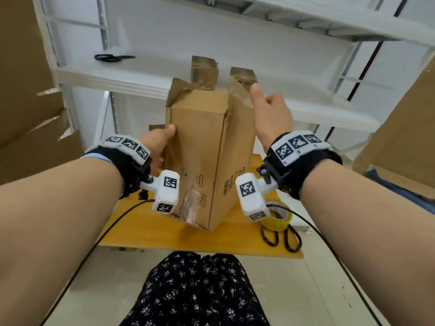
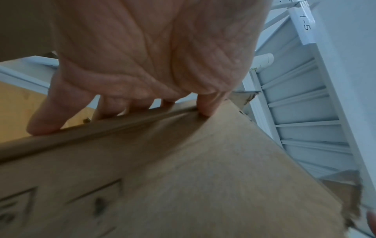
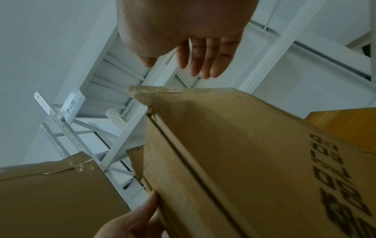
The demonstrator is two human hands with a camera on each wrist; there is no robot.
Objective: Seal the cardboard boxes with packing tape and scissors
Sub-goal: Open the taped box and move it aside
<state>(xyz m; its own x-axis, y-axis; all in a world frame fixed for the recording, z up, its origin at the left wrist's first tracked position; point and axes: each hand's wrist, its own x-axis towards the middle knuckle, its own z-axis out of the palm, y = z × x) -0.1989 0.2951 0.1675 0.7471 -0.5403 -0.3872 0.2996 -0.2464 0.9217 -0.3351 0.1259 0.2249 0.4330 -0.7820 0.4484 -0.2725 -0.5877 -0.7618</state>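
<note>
A tall brown cardboard box [image 1: 200, 149] stands on end on the yellow wooden table [image 1: 146, 231], its top flaps open. My left hand [image 1: 162, 144] grips the box's left side: the thumb lies on the near face and the fingers [image 2: 46, 119] curl over the far edge. My right hand [image 1: 270, 111] hovers by the raised right flap [image 1: 240, 97], its fingers [image 3: 203, 62] straight and just above the flap's edge [image 3: 162, 90], holding nothing. A yellow tape roll [image 1: 280, 217] and black-handled scissors [image 1: 282, 236] lie at the table's right front.
A white metal shelf rack [image 1: 141, 76] stands behind the table, with a second pair of scissors [image 1: 113, 58] and two small boxes [image 1: 203, 71] on it. Large cardboard sheets lean at the left [image 1: 23, 102] and the right [image 1: 404, 137]. Camera cables trail across the table.
</note>
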